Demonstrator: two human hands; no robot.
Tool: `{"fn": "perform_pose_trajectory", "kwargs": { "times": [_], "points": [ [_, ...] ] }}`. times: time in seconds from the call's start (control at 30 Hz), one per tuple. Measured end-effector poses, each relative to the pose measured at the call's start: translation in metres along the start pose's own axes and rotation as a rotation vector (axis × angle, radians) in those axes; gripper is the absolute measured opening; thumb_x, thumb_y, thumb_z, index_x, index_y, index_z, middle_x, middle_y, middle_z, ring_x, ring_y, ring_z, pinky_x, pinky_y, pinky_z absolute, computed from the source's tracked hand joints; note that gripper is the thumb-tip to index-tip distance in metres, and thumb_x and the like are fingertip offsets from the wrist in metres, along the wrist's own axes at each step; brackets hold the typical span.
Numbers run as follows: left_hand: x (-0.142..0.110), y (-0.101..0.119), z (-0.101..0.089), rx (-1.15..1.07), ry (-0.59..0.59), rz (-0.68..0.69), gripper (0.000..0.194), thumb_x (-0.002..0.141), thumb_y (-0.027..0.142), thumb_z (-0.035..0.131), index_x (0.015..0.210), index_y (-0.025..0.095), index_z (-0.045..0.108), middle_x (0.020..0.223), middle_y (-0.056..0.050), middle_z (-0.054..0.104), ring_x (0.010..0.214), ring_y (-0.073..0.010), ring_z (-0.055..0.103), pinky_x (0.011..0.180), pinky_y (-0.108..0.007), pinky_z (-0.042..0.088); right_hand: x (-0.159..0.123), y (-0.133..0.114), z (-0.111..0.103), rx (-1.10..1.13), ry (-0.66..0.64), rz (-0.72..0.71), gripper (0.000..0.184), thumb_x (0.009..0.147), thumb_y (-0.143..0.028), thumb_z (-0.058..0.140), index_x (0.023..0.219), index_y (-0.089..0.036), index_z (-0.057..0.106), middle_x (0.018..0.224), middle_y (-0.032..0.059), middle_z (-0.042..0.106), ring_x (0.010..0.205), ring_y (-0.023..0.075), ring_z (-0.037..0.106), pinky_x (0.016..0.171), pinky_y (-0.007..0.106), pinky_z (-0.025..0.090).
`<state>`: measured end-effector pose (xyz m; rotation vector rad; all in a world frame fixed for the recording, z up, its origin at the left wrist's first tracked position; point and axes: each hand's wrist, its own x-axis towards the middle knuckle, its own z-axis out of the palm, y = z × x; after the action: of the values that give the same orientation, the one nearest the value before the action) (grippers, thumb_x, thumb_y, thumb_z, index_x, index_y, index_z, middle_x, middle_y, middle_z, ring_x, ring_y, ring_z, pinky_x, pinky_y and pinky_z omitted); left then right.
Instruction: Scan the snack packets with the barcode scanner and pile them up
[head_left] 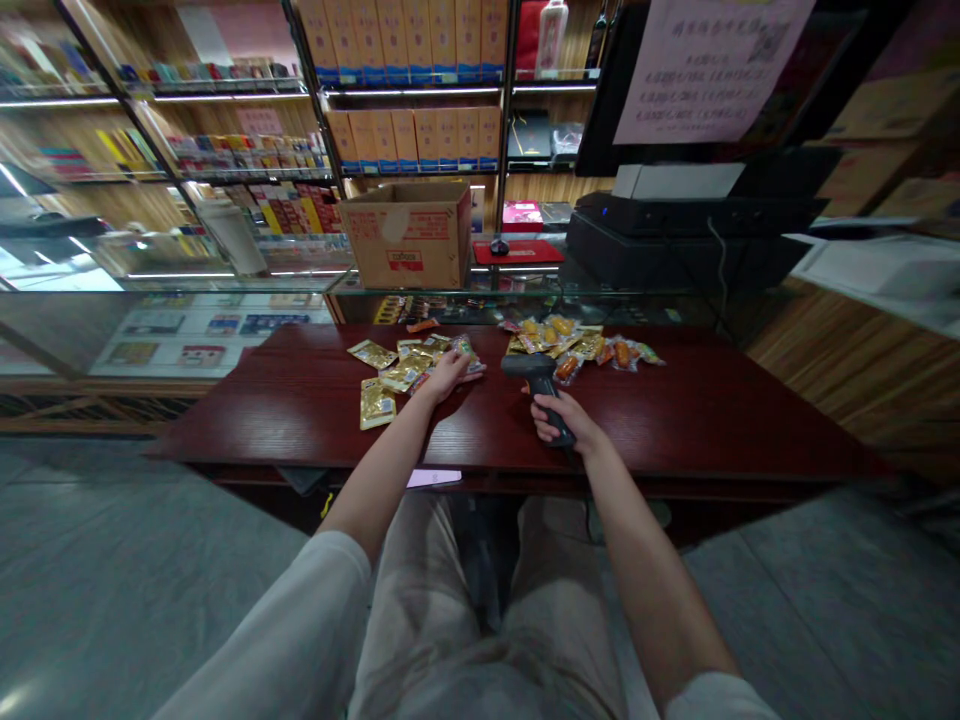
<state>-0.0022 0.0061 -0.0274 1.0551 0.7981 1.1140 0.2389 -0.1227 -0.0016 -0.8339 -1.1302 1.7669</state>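
Note:
My right hand (559, 418) is wrapped round the handle of a black barcode scanner (538, 372), whose head points left over the table. My left hand (448, 376) grips a small clear-and-coloured snack packet (466, 350) at its fingertips, one finger stretched out to the right. Beside and under that hand lies a loose group of gold foil packets (405, 372), one of them (376, 403) nearer the front edge. Beyond the scanner is a second pile of snack packets (551, 333), gold ones mixed with clear ones holding orange-brown food (622, 352).
All this lies on a dark red wooden table (690, 410). Behind it, a glass counter bears an open cardboard box (409, 240), a mouse (499, 246) on a red mat, and a black till machine (690, 235). A pale phone-like object (435, 478) sits at the front edge.

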Motion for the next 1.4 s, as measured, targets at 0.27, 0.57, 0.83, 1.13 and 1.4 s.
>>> {"fn": "perform_pose_trajectory", "kwargs": {
  "times": [0.27, 0.57, 0.83, 1.13, 1.4],
  "points": [
    [0.000, 0.000, 0.000, -0.005, 0.019, -0.015, 0.021, 0.087, 0.028, 0.071, 0.092, 0.016, 0.055, 0.090, -0.006, 0.070, 0.090, -0.0201, 0.075, 0.105, -0.053, 0.050, -0.001, -0.002, 0.002, -0.001, 0.000, 0.012, 0.047, 0.072, -0.043, 0.077, 0.105, -0.020, 0.053, 0.054, -0.0121, 0.050, 0.033, 0.0037, 0.033, 0.039, 0.021, 0.031],
    [-0.003, 0.008, 0.007, 0.167, 0.129, 0.094, 0.019, 0.091, 0.026, 0.063, 0.106, 0.017, 0.056, 0.109, -0.010, 0.068, 0.111, -0.0245, 0.068, 0.106, -0.049, 0.049, -0.003, -0.004, 0.004, -0.007, 0.004, 0.003, 0.050, 0.076, -0.042, 0.075, 0.114, -0.022, 0.049, 0.055, -0.0132, 0.048, 0.033, 0.0039, 0.031, 0.039, 0.021, 0.031],
    [-0.020, 0.017, 0.000, 1.170, 0.233, 0.394, 0.049, 0.086, 0.010, 0.048, 0.132, 0.018, 0.064, 0.140, -0.021, 0.055, 0.143, -0.0383, 0.038, 0.123, -0.057, 0.015, -0.002, -0.003, 0.004, 0.020, 0.019, -0.002, 0.054, 0.074, -0.043, 0.077, 0.114, -0.021, 0.049, 0.054, -0.0122, 0.049, 0.033, 0.0044, 0.033, 0.040, 0.021, 0.031],
    [-0.021, 0.016, 0.004, 1.373, 0.117, 0.389, 0.035, 0.090, 0.032, 0.059, 0.123, 0.027, 0.071, 0.156, -0.012, 0.046, 0.152, -0.0404, 0.020, 0.116, -0.069, -0.016, -0.002, -0.002, 0.005, 0.011, 0.029, -0.023, 0.053, 0.075, -0.043, 0.076, 0.115, -0.021, 0.049, 0.055, -0.0127, 0.050, 0.034, 0.0043, 0.034, 0.040, 0.021, 0.032],
    [-0.014, 0.039, -0.040, 1.584, 0.322, 0.080, 0.042, 0.091, 0.041, 0.057, 0.127, 0.023, 0.065, 0.158, -0.020, 0.041, 0.151, -0.0494, 0.018, 0.107, -0.081, -0.008, -0.001, -0.015, -0.010, -0.026, 0.146, -0.056, 0.053, 0.070, -0.042, 0.080, 0.109, -0.022, 0.050, 0.055, -0.0122, 0.050, 0.035, 0.0053, 0.037, 0.040, 0.022, 0.034]
  ]
}}
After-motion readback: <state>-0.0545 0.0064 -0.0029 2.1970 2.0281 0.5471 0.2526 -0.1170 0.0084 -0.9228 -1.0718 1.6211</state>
